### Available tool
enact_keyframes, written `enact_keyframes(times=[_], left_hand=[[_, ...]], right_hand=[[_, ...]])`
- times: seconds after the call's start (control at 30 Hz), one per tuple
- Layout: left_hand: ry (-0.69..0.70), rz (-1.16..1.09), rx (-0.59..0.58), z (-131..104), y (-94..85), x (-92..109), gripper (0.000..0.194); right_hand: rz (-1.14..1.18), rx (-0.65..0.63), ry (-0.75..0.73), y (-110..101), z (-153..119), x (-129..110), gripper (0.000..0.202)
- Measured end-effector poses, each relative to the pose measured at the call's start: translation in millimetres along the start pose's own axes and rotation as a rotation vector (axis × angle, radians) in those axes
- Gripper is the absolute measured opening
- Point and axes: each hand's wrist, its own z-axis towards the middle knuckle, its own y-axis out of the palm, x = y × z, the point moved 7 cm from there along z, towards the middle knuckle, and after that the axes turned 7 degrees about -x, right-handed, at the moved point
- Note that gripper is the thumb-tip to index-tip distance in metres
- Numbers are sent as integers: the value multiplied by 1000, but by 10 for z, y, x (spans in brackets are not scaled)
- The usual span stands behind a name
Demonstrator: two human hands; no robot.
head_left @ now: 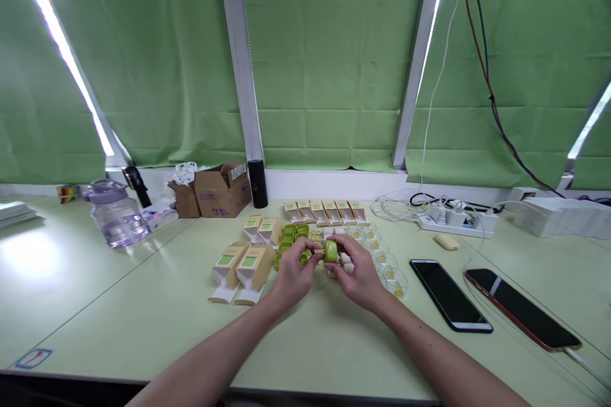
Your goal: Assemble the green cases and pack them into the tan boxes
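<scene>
Between the fingertips of my right hand (357,272) is a small rounded green cup-like piece (330,251). My left hand (296,272) pinches a small beige piece (319,254) against the green piece's left side; whether it is inserted, I cannot tell. Just beyond my left hand sit rows of similar green pieces (287,245) and some small beige pieces (316,236). White cylindrical pieces (348,267) are partly hidden behind my right hand. To its right lie rows of clear round covers (389,273) with yellow centres.
Opened cartons (256,265) stand left of my hands, with a row of smaller-looking cartons (330,211) behind. Two phones (451,296) lie right, near a power strip (456,224) with cables. A purple-lidded jug (117,216), cardboard box (222,194) and black cylinder (258,184) stand back left.
</scene>
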Motion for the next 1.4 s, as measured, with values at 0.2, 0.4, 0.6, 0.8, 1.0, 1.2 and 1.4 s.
enact_keyframes(times=[0.2, 0.4, 0.6, 0.8, 1.0, 1.2, 1.4], left_hand=[[-51, -28, -13, -4, 19, -33, 10], [-57, -30, -37, -10, 27, -48, 8], [-50, -54, -19, 30, 10, -13, 9], [-10, -20, 24, 43, -32, 58, 14], [35, 74, 4, 54, -71, 119, 27], [80, 171, -4, 83, -79, 121, 44], [129, 207, -46, 83, -22, 138, 46]], right_hand=[[4, -11, 3, 4, 3, -1, 43], [11, -32, 14, 16, -3, 37, 42], [53, -33, 50, 22, 13, 46, 45], [287, -15, 143, 64, 27, 96, 45], [185, 39, 119, -39, 45, 147, 36], [-50, 61, 34, -84, 19, 82, 60], [-178, 52, -105, -49, -12, -22, 44]])
